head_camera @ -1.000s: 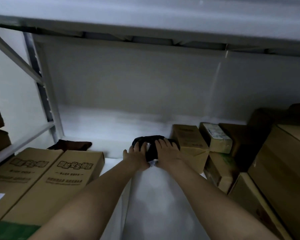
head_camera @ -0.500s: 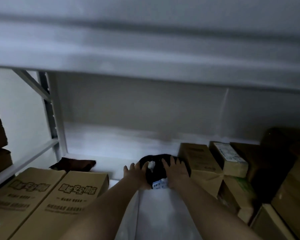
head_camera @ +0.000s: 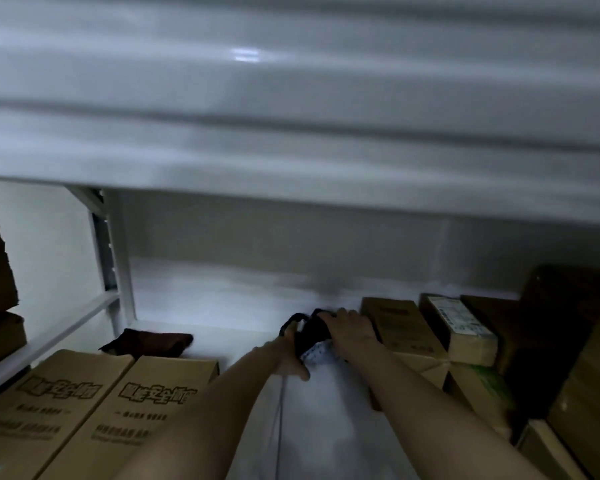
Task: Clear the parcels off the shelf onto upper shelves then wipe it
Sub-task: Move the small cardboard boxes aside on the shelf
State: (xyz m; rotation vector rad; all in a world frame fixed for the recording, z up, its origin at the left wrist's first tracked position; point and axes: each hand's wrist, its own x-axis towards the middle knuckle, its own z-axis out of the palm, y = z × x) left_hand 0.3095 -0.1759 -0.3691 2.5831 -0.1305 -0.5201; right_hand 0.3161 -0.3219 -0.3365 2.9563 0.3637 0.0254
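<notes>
A small black parcel (head_camera: 313, 332) with a white printed label lies on the white shelf (head_camera: 222, 306) near its middle. My left hand (head_camera: 290, 355) grips its left side, and my right hand (head_camera: 352, 329) is closed over its top and right side. Both forearms reach in from the bottom of the view. Two long cardboard boxes (head_camera: 84, 410) lie on the shelf at the front left. Several brown cardboard parcels (head_camera: 430, 334) are stacked at the right, just beside my right hand.
The underside and front edge of the upper shelf (head_camera: 291, 116) fill the top half of the view, blurred. A dark brown cloth (head_camera: 149, 342) lies behind the left boxes. A white upright post (head_camera: 122, 258) stands at the left.
The view has tilted down and back, so the upper shelf edge now covers more of the frame. Both hands have closed further around the black parcel, and its white label shows.
</notes>
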